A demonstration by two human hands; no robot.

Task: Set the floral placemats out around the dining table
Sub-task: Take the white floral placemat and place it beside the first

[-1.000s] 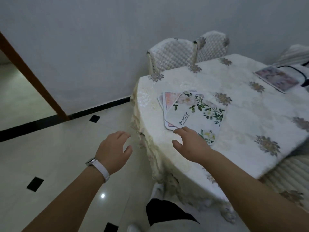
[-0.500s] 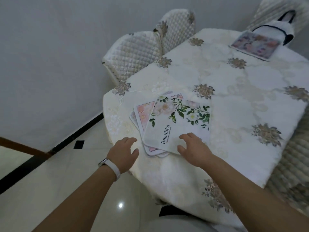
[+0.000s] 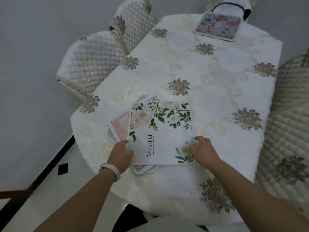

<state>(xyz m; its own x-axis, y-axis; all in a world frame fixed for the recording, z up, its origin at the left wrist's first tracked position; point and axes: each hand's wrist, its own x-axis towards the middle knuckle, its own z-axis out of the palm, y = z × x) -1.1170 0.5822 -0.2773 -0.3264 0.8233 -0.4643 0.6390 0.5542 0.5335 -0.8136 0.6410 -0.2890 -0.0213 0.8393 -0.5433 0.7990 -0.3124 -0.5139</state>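
Head view: left hand [image 3: 120,154] pinches BeauTIful placemat [image 3: 160,131]; right hand [image 3: 203,152] rests loosely atop.

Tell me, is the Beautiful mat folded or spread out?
Spread out: the top placemat lies flat on the stack, its flowery face showing.
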